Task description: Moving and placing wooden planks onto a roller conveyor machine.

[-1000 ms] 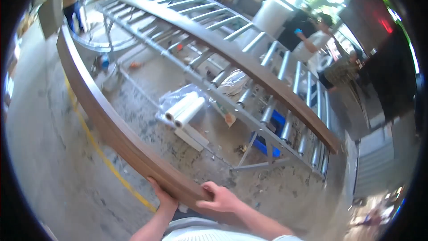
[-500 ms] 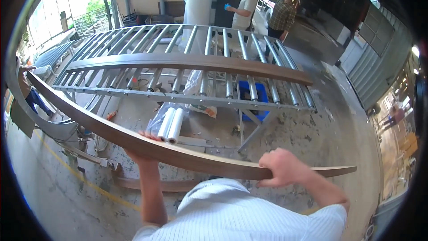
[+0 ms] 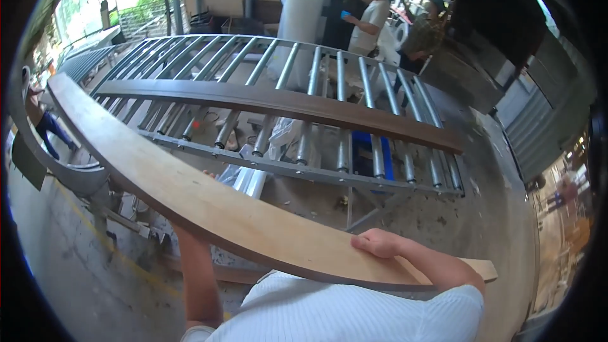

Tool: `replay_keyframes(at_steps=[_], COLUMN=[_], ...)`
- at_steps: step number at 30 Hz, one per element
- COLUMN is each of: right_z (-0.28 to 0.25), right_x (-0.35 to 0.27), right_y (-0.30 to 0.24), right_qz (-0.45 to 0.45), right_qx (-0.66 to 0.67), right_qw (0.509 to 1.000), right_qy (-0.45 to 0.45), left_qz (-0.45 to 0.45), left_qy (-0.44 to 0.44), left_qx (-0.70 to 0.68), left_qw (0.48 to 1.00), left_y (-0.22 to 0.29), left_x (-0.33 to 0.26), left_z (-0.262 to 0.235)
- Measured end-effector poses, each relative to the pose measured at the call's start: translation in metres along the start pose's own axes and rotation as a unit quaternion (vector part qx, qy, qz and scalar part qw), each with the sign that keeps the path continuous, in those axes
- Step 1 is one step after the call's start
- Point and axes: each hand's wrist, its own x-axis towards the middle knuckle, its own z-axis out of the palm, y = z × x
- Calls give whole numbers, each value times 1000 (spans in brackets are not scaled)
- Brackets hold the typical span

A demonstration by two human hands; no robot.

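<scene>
A long wooden plank [image 3: 221, 209] slants across my front, its pale broad face tilted up and its edge dark brown. My right hand [image 3: 378, 242] is closed over the plank near its right end, with the thumb side lying on the pale face. My left hand [image 3: 189, 233] supports it from beneath, left of the middle. Most of that hand is hidden by the wood; only a bit of fingertip shows at the far edge. Beyond, a second, dark brown plank [image 3: 285, 101] lies lengthwise on a metal roller conveyor [image 3: 291, 170], apart from both hands.
Under the conveyor are clear film rolls [image 3: 250, 182] and a blue crate [image 3: 373, 155]. A tall white roll [image 3: 301, 16] stands behind it. Two people are at the back, one in a white shirt [image 3: 373, 22] holding something blue. Another person [image 3: 47, 126] is at the far left.
The plank has rolled in my hands from edge-on, so its pale broad face now shows. My right hand has shifted slightly left. The view has turned a little left.
</scene>
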Motion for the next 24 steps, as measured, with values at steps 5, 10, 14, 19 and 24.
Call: replay_keyframes(at_steps=[5, 10, 14, 19, 24], right_z=[-87, -171, -256, -299, -339], right_x=[12, 49, 62, 89, 151], right_y=[-25, -48, -85, -84, -86], right_qz=[-22, -10, -16, -75, -57], right_qx=[-28, -121, -172, -283, -289], right_qw=[996, 981, 968, 894, 902], right_qy=[86, 149, 180, 339, 317], left_qz=[91, 65, 56, 110, 90], left_qy=[153, 109, 184, 312, 253], left_qx=[192, 236, 77, -28, 12], left_qw=[965, 963, 978, 943, 963], left_y=[-22, -17, -20, -33, -51], left_x=[61, 123, 186, 215, 263], left_z=[17, -91, -44, 91, 78])
